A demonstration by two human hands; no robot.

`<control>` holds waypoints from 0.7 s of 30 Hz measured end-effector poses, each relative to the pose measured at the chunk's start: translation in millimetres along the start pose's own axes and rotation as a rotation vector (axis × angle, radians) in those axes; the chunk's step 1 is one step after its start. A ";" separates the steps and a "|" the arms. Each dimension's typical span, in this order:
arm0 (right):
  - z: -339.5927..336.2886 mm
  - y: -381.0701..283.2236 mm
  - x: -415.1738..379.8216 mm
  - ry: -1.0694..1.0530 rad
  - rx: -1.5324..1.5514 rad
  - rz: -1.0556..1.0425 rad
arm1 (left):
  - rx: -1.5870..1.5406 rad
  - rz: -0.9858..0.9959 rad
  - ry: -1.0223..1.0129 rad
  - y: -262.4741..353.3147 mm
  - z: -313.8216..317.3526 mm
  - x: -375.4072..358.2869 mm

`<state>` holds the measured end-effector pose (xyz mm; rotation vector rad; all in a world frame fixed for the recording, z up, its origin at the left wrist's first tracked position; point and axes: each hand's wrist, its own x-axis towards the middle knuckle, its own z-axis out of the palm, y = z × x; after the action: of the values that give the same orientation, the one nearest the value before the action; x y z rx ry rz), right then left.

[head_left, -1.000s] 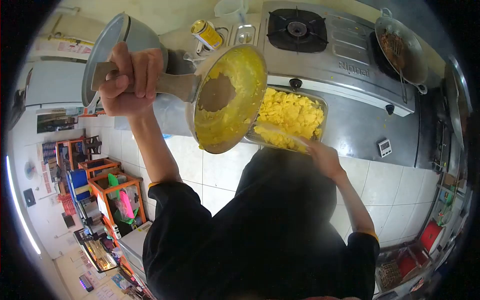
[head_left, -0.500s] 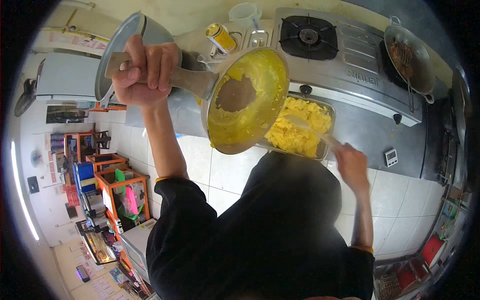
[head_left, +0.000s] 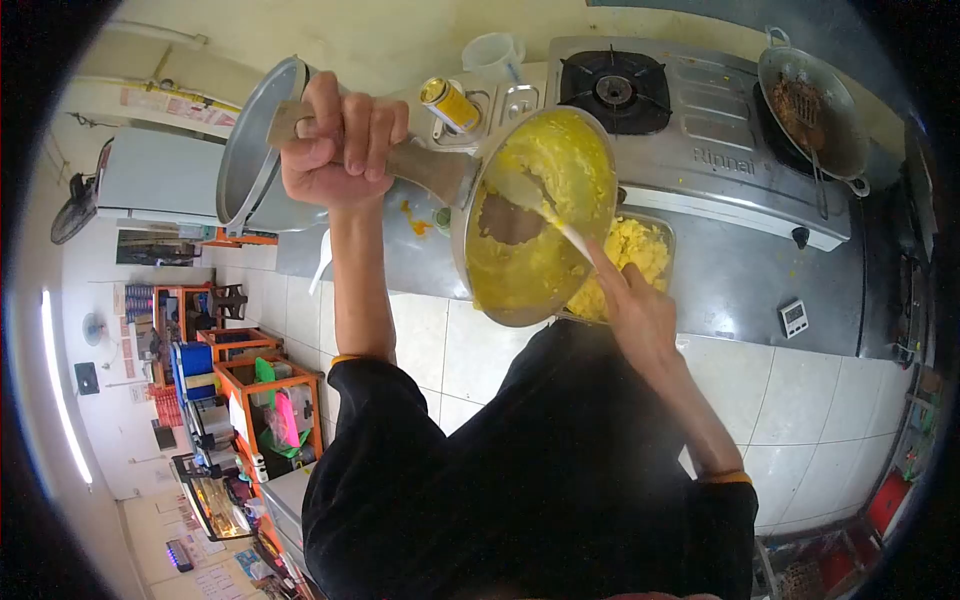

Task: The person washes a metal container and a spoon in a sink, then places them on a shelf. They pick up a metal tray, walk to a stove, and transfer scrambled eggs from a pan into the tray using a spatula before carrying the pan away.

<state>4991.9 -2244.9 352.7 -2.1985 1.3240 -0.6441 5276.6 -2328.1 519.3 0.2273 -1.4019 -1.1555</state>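
Observation:
My left hand (head_left: 345, 145) is closed around the handle of a frying pan (head_left: 540, 285), holding it raised and tipped so its inside faces me. Yellow egg residue coats the pan around a bare brownish patch. In my right hand (head_left: 640, 315) is a spatula (head_left: 573, 238) with a pale handle, its blade against the pan's inner surface. Beneath and to the right of the pan, a metal tray (head_left: 672, 238) holds yellow scrambled egg (head_left: 640, 250). The pan hides the tray's left part.
A Rinnai gas stove (head_left: 700, 150) stands behind the tray. On its right sits a wok (head_left: 845, 125) with a slotted turner (head_left: 805, 105) in it. A yellow can (head_left: 450, 104), a clear plastic container (head_left: 493, 57), a large metal pot (head_left: 250, 150) and a white timer (head_left: 793, 318) are around.
My right hand has moved left and up, bringing the spatula from the egg in the tray into the pan. The pan appears further right in view, now covering more of the tray.

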 end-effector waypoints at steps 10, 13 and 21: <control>3.7 62.4 -13.3 -0.014 -0.270 -0.242 | 0.171 -0.018 -0.016 14.3 6.4 14.5; -6.2 56.4 -4.7 -0.036 -0.270 -0.122 | 0.186 -0.021 -0.017 16.3 11.9 8.5; 30.6 38.4 -10.6 0.035 -0.318 -0.233 | 0.225 -0.021 -0.228 5.8 41.5 22.2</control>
<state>4980.9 -2246.0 303.7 -2.6375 1.2697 -0.5912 5239.4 -2321.3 547.8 0.2760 -1.7369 -1.0645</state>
